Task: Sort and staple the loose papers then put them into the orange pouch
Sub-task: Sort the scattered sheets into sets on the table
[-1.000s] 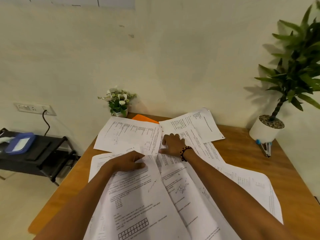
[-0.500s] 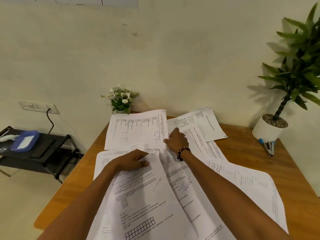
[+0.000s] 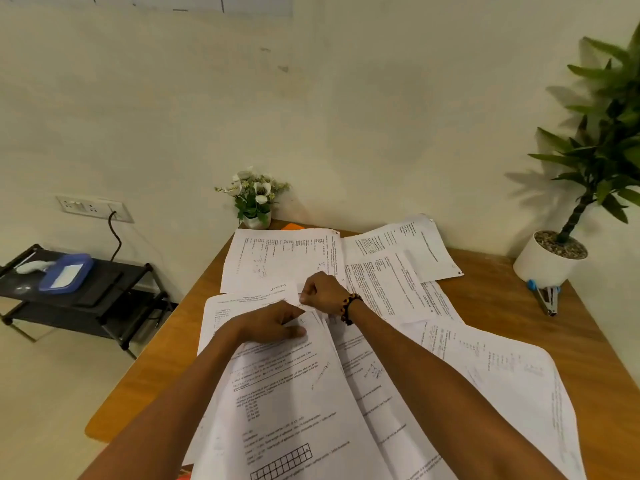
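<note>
We're in the sorting step, nothing stapled yet. Loose papers [image 3: 381, 289] lie fanned right across the wooden bench [image 3: 502, 306], overlapping one another. The left hand [image 3: 273, 323] lies flat, fingers straight, pressing down the top of the nearest sheet [image 3: 294, 393]. The right hand [image 3: 322, 292], beaded bracelet at the wrist, is curled in tight at the edge of a sheet just beyond, seemingly pinching it, though the fingertips are hidden. The orange pouch [image 3: 292, 226] shows only as a sliver at the far edge, buried under the far pages beside the little flower pot [image 3: 256, 220]. The stapler [image 3: 545, 297] waits well apart, at the right, just by the white planter [image 3: 543, 261]. Next, I'd say, that pinched sheet needs drawing onto a matching pile, corners squared before any stapling.
</note>
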